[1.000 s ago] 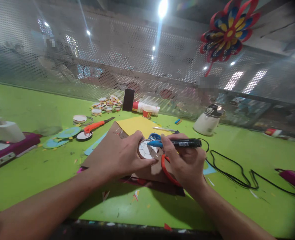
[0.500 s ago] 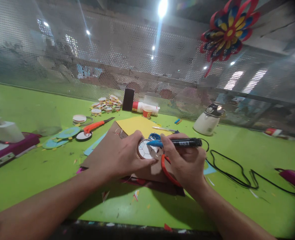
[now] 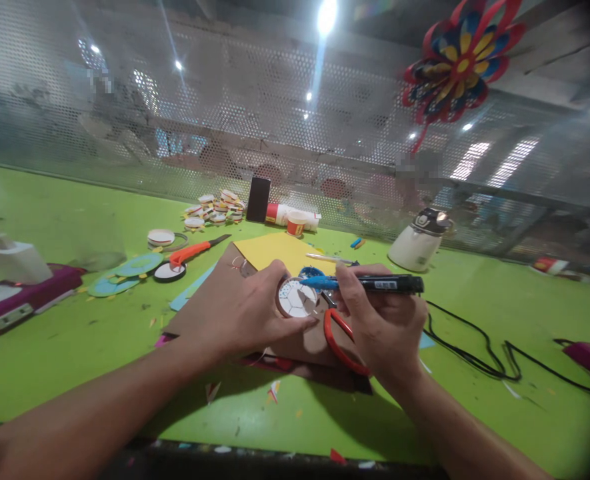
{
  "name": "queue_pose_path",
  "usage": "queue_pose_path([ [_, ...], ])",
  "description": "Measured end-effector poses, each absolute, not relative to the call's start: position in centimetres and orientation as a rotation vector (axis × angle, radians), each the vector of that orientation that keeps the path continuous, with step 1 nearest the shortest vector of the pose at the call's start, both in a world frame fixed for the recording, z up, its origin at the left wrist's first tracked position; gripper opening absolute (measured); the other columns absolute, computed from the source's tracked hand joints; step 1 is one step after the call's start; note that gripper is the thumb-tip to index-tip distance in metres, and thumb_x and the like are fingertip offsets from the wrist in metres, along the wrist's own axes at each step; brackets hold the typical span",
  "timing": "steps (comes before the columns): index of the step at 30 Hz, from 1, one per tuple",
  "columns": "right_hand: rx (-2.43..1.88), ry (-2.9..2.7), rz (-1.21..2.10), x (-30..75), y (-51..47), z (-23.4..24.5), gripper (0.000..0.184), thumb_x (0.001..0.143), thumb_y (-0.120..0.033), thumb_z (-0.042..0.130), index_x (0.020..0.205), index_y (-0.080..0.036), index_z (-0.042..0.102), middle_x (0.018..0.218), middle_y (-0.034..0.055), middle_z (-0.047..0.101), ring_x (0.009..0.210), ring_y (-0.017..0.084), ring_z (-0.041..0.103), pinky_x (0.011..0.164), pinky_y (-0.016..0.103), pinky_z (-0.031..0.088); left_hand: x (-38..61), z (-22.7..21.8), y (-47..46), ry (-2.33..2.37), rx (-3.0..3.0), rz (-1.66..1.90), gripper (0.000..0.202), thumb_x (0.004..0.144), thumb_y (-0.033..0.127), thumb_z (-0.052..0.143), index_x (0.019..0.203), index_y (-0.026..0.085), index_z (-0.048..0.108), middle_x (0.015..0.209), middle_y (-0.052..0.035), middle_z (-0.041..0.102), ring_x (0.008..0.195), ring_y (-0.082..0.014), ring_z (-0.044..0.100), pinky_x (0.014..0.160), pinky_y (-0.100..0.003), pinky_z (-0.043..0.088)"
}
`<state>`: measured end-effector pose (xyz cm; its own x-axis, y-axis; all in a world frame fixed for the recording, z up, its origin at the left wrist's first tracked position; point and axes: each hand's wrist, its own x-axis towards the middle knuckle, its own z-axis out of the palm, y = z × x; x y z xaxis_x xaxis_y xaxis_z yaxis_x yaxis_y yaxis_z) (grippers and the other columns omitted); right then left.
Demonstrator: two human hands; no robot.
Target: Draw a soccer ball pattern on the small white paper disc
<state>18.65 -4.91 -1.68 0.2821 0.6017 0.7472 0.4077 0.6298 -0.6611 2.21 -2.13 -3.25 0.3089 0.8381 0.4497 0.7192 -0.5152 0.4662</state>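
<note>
My left hand (image 3: 247,303) pinches a small white paper disc (image 3: 295,300) with drawn lines, holding it over a brown sheet of card (image 3: 215,287). My right hand (image 3: 382,320) grips a black marker with a blue tip (image 3: 369,285), the tip lying at the disc's upper right edge. Red-handled scissors (image 3: 337,340) lie on the card under my right hand. A yellow sheet (image 3: 275,250) lies just beyond the hands.
On the green table (image 3: 75,333) lie an orange-handled cutter (image 3: 195,251), blue and white paper circles (image 3: 129,270), a pile of small discs (image 3: 215,208), a glue bottle (image 3: 292,217), a white kettle-like pot (image 3: 417,243), a black cable (image 3: 475,347) and purple devices (image 3: 15,300). A paper flower (image 3: 457,60) hangs on the mesh wall.
My right hand and the marker have shifted slightly to the right, drawing the tip toward the disc's edge. The left hand keeps the disc still.
</note>
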Motion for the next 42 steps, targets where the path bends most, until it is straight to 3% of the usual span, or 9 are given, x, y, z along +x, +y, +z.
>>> queue_pose_path([
  [21,-0.93,-1.427,0.173,18.7,-4.7,-2.0,0.014,0.08,-0.029,0.072,0.074,-0.018,0.066,0.059,-0.0028,0.064,0.051,0.011,0.059,0.051,0.024,0.052,2.3,-3.1,-2.3,1.421,2.385,0.991,0.041,0.072,0.053,0.068,0.085,0.021,0.045,0.074,-0.0005,0.057,0.065,-0.0188,0.055,0.053,-0.028,0.036],
  [32,-0.928,-1.61,0.2,18.8,-4.9,-1.6,0.004,0.083,-0.019,0.067,0.079,-0.018,0.066,0.07,-0.0014,0.068,0.062,0.011,0.065,0.06,0.022,0.055,2.1,-3.5,-2.0,1.426,2.482,0.94,0.034,0.075,0.046,0.066,0.079,0.022,0.042,0.073,0.0011,0.052,0.063,-0.0161,0.049,0.055,-0.028,0.034],
  [42,-0.867,-1.491,0.242,18.9,-4.7,-2.2,0.01,0.08,-0.024,0.072,0.076,-0.018,0.066,0.067,-0.0021,0.068,0.058,0.011,0.065,0.059,0.023,0.055,2.1,-4.2,-1.6,1.39,2.488,1.069,0.038,0.073,0.05,0.069,0.083,0.021,0.046,0.074,0.0006,0.054,0.064,-0.0169,0.051,0.056,-0.028,0.036],
])
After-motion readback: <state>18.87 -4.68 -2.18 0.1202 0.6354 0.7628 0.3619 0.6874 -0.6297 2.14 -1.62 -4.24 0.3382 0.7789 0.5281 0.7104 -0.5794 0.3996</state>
